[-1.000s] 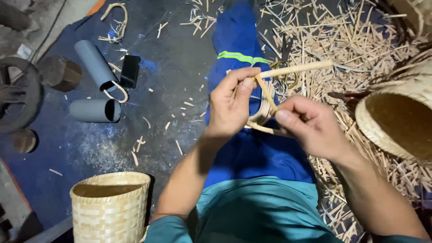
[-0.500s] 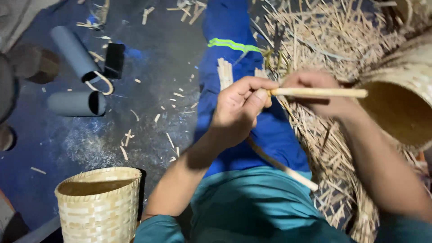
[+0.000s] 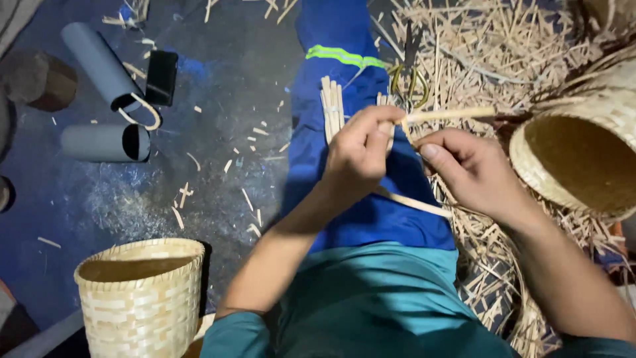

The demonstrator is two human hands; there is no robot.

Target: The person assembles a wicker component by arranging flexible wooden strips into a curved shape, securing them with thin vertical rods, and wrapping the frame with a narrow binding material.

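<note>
- Left hand point(image 3: 358, 156) and right hand point(image 3: 467, 169) both pinch a bent bamboo strip point(image 3: 447, 115); bending it tighter could snap it
- A loosened pinch might let it spring toward the sideways woven basket point(image 3: 583, 159)

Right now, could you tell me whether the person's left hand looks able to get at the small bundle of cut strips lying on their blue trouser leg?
Probably yes: the left hand sits just beside the bundle of cut strips with nothing between them, though it is pinching the bamboo strip together with the right hand.
</note>
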